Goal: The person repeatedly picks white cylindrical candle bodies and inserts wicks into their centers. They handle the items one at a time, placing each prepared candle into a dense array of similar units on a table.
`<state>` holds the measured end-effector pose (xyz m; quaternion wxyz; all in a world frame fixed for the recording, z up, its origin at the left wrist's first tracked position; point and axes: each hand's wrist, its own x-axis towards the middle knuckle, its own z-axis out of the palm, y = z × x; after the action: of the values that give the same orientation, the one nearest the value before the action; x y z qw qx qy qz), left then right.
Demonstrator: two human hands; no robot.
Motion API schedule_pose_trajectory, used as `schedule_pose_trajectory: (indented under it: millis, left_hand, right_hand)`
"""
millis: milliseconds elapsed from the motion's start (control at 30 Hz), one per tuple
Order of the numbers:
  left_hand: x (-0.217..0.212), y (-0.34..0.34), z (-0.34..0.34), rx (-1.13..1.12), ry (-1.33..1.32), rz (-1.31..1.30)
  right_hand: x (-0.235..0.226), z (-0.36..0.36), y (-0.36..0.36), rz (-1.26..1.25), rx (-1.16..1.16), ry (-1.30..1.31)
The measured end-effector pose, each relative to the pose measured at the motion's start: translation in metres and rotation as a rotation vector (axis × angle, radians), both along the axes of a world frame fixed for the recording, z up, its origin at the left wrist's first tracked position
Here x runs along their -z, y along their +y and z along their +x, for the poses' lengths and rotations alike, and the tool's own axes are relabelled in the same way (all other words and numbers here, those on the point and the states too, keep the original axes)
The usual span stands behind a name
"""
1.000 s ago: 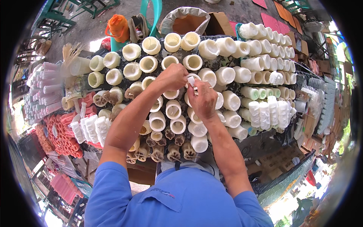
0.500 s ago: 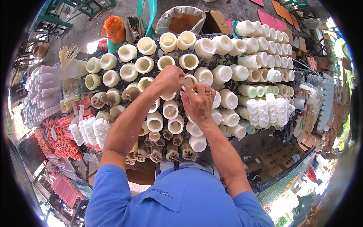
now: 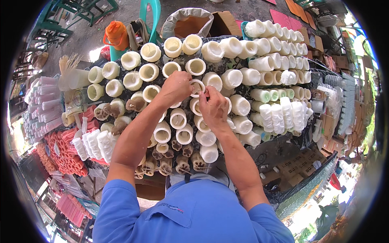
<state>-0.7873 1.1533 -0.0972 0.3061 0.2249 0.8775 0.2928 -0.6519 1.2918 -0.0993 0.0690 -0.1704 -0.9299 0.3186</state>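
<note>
A hollow cream wax candle point(image 3: 197, 94) stands between my hands, its round opening facing up. My left hand point(image 3: 177, 87) is closed at its left rim, fingertips gripping the edge. On the other side, my right hand point(image 3: 214, 106) is closed in a pinch close to the right rim; what lies between those fingertips is too small to make out. Similar hollow candles surround both hands, among them one point(image 3: 195, 67) just beyond and one point(image 3: 178, 118) nearer to me. Thin wicks show in some openings. My forearms cover part of the rows.
Solid-looking white candles point(image 3: 272, 117) and more wax cups crowd the right. Brown paw-shaped candles point(image 3: 182, 165) line the near edge. Red-pink pieces point(image 3: 67, 148) and pale pink tubes point(image 3: 46, 97) lie left. An orange jug point(image 3: 116, 35) and an open sack point(image 3: 188, 24) stand beyond.
My right hand's fingers have drawn back from over the candle's opening to a pinch beside its right rim. My left hand stays at the left rim. The whole view has shifted slightly.
</note>
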Motion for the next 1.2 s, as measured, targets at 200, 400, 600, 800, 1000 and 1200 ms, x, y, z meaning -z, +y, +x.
schedule_pose_trajectory:
  millis: [200, 400, 600, 800, 1000, 1200]
  left_hand:
    - [-0.008, 0.001, 0.008, -0.032, -0.017, -0.029]
    - [-0.012, -0.005, 0.014, -0.07, -0.057, -0.019]
    - [-0.003, -0.007, 0.015, -0.097, -0.023, 0.052]
    - [0.003, -0.003, 0.026, -0.153, 0.051, 0.05]
    - [0.006, 0.005, 0.022, -0.139, 0.063, 0.038]
    - [0.002, -0.004, 0.025, -0.128, 0.183, 0.088]
  right_hand:
    - [0.004, -0.007, -0.005, -0.096, 0.107, -0.029]
    - [0.007, -0.008, -0.001, 0.054, -0.009, 0.136]
    - [0.01, -0.01, 0.002, 0.104, -0.076, 0.22]
    - [0.008, -0.009, 0.007, 0.143, -0.097, 0.113]
    - [0.0, -0.007, 0.008, 0.108, -0.081, 0.194]
    - [-0.032, 0.021, 0.011, 0.083, -0.093, 0.264]
